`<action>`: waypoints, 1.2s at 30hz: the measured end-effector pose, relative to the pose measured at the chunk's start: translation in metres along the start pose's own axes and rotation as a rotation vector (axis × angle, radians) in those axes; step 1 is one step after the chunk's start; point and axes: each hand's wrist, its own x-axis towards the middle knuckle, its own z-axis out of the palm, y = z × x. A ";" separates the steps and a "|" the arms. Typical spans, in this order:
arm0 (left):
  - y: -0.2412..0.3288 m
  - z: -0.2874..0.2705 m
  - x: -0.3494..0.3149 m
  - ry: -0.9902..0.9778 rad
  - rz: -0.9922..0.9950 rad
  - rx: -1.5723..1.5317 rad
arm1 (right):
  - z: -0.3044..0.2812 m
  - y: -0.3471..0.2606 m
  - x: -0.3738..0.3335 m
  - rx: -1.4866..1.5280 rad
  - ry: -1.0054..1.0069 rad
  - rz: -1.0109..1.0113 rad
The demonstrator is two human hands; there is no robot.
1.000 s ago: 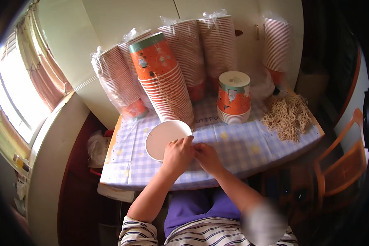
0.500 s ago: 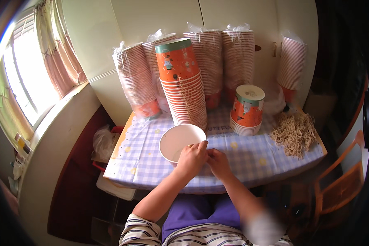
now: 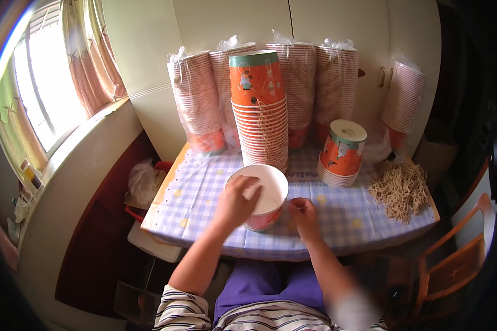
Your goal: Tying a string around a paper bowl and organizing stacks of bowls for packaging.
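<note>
A white-lined paper bucket (image 3: 270,190) stands mouth up near the table's front, a strip of its orange print showing low on the side. My left hand (image 3: 236,201) is over its left rim, fingers apart and partly across the mouth, slightly blurred. Just right of the bucket, my right hand (image 3: 305,215) is closed in a pinch; what lies between thumb and finger is too small to make out. Behind the bucket rises a tall upside-down stack of orange paper buckets (image 3: 259,132), with thin beige cords (image 3: 269,129) hanging down its side.
A shorter upside-down bucket stack (image 3: 341,157) stands to the right, beside a tangled heap of beige cords (image 3: 400,190). Several plastic-wrapped stacks (image 3: 196,102) line the back. A blue checked cloth (image 3: 204,198) covers the table; a wooden chair (image 3: 453,265) is at right.
My left hand has left the right rim and moved left across the mouth. The bucket has shifted slightly right, more of its side showing. My hands have separated; the view has shifted a little.
</note>
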 end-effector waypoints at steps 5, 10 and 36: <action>-0.058 -0.037 0.014 0.064 -0.237 -0.135 | -0.005 -0.013 -0.021 -0.217 0.057 -0.294; -0.068 -0.030 0.002 -0.126 0.286 0.044 | 0.020 -0.068 -0.043 -0.434 -0.110 -0.716; -0.008 -0.016 -0.018 -0.438 0.317 -0.033 | 0.009 -0.045 -0.045 -0.680 -0.021 -0.781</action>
